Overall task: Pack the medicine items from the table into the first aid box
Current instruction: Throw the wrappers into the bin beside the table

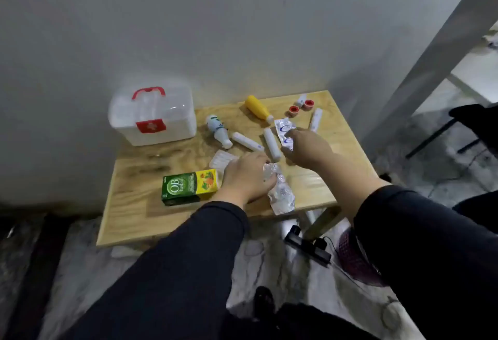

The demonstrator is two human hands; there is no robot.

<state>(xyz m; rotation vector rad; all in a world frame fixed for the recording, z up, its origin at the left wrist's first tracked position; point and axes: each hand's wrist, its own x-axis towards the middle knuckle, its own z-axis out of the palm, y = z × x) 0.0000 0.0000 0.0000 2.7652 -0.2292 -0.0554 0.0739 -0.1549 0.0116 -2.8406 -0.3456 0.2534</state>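
The white first aid box [152, 118] with a red handle stands shut at the table's back left. My left hand [246, 176] rests on a silver blister strip [280, 194] near the front edge, fingers curled on its upper end. My right hand [307, 148] pinches a second silver blister strip [284, 130] with blue print. A green and yellow herbal box [188, 186] lies left of my left hand. Two white bandage rolls [272, 144] lie between the hands and the box. A white bottle [218, 130] and a yellow bottle [258, 109] lie on their sides.
The small wooden table [134, 205] stands against a grey wall. Two red tape rolls [301, 106], a small white tube [301, 99] and another white roll [315, 120] sit at the back right. A clear packet [219, 160] lies under my left hand. A black power strip [307, 245] is on the floor.
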